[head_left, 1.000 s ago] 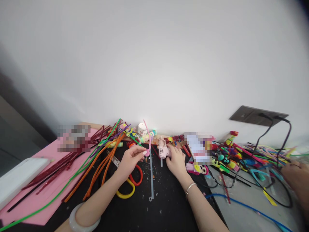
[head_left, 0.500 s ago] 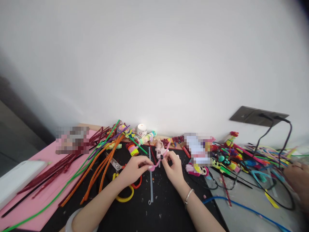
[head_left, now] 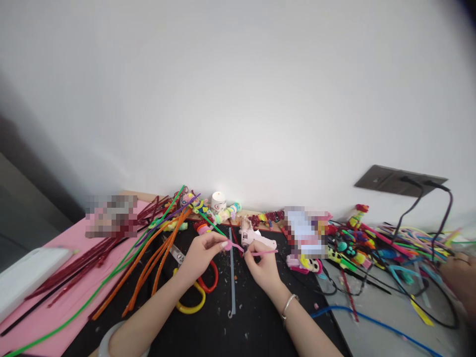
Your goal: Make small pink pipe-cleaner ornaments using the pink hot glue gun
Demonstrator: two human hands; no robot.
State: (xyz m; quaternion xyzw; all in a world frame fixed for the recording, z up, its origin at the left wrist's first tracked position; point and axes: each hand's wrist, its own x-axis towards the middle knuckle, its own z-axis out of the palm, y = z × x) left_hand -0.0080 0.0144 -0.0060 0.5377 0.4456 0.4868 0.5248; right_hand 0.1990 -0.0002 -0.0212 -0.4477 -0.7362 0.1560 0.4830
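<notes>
Between my hands runs a pink pipe cleaner (head_left: pixel 235 245), coiled into a small disc at its left end. My left hand (head_left: pixel 207 254) pinches the coil between thumb and fingertips. Thumb and fingers of my right hand (head_left: pixel 260 263) grip the strand further along, and its loose end sticks out to the right. Just beyond my right hand a pale pink glue gun (head_left: pixel 253 237) lies on the black mat (head_left: pixel 208 332). A clear glue stick (head_left: pixel 232 282) lies on the mat between my forearms. Scissors (head_left: pixel 190 311) with yellow and red handles are partly under my left arm.
Orange pipe cleaners (head_left: pixel 145 277) and dark red ones (head_left: pixel 85 263) lie at left, over a pink sheet (head_left: pixel 67 317). A paper cup (head_left: pixel 218 202) stands by the wall. Pipe-cleaner figures (head_left: pixel 349 248) and black cables (head_left: pixel 451 297) crowd the right, near another person's hand (head_left: pixel 461 272).
My left hand has moved slightly left and up with the coil. My right hand has lowered, and the strand's free end has swung from pointing upward to pointing right.
</notes>
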